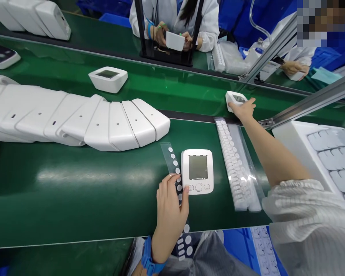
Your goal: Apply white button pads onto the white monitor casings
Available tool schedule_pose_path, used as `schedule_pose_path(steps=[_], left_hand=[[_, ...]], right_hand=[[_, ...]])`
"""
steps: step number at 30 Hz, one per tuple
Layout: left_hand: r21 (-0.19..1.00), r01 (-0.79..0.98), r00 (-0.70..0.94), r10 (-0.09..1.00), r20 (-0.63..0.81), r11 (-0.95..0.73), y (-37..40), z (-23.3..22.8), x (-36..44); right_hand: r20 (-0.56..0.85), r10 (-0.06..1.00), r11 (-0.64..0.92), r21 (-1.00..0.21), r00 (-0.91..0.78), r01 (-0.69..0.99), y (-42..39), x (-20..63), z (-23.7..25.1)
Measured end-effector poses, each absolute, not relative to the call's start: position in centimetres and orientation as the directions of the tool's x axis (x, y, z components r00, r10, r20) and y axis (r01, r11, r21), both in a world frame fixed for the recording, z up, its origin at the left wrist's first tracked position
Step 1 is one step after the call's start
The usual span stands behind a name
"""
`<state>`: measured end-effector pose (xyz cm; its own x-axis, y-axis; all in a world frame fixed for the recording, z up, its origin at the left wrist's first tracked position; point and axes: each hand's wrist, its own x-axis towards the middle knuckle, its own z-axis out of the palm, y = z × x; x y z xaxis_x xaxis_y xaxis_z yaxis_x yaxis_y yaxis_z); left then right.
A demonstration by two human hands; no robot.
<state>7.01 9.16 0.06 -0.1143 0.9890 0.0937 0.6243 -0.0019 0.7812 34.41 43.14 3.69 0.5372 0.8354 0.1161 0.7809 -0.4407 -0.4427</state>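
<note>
Beyond the worktop point(97, 214), the right grip point(245, 110) holds a white monitor point(237, 98), a nearer one point(198, 168) beside the parted left grip point(170, 201).

No readable text, brand or no. at the green workbench point(89, 199) — near ctr., a white device point(197, 170) w/ grey screen bears only btn. outlines, two ovals flanking a ring. Near R, below bench edge, a sheet point(264, 249) w/ printed shapes, too small to read — far L, a dark-faced unit point(0, 55) w/ pale spots.
</note>
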Motion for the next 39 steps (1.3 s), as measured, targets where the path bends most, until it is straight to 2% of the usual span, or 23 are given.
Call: schedule_pose_path(steps=[3,6,9,11,14,16,22,29,31,35,39], left_hand=[[0.781,0.624,-0.112,0.989,0.097,-0.006,9.2,0.1,7.0],[0.785,0.619,-0.117,0.988,0.105,-0.010,9.2,0.1,7.0],[0.786,0.618,-0.129,0.985,0.111,-0.007,9.2,-0.1,7.0],[0.779,0.626,-0.125,0.985,0.119,-0.015,9.2,-0.2,7.0],[0.769,0.639,-0.114,0.984,0.134,-0.031,9.1,-0.3,7.0],[0.769,0.638,-0.116,0.983,0.140,-0.034,9.1,-0.3,7.0],[0.775,0.631,-0.100,0.986,0.130,-0.039,9.1,0.0,6.9],[0.777,0.629,-0.100,0.986,0.133,-0.041,9.0,0.0,6.9],[0.775,0.630,-0.100,0.987,0.129,-0.037,9.0,-0.1,6.9],[0.776,0.630,-0.101,0.988,0.121,-0.030,9.1,-0.2,7.0],[0.777,0.628,-0.098,0.987,0.128,-0.039,9.1,-0.2,7.0]], right_hand=[[0.156,0.869,-0.356,-0.460,0.469,0.813,41.8,34.2,4.1],[0.248,0.923,-0.148,-0.476,0.293,0.867,37.6,33.9,4.9],[0.389,0.916,0.083,-0.421,0.097,0.903,31.7,34.4,5.6],[0.479,0.878,0.176,-0.328,0.003,0.928,28.2,35.7,5.9],[0.527,0.846,0.198,-0.161,-0.085,0.967,25.0,39.1,5.9],[0.490,0.866,0.182,-0.116,-0.103,0.976,24.4,41.6,5.7],[0.370,0.916,0.233,-0.166,-0.158,0.958,24.2,45.1,4.9],[0.379,0.910,0.266,-0.226,-0.167,0.937,23.0,43.9,4.2],[0.365,0.912,0.271,-0.195,-0.187,0.943,22.8,43.7,4.3],[0.286,0.916,0.307,-0.052,-0.281,0.950,22.8,43.9,4.7],[0.324,0.898,0.332,-0.058,-0.296,0.942,22.9,44.6,4.8]])
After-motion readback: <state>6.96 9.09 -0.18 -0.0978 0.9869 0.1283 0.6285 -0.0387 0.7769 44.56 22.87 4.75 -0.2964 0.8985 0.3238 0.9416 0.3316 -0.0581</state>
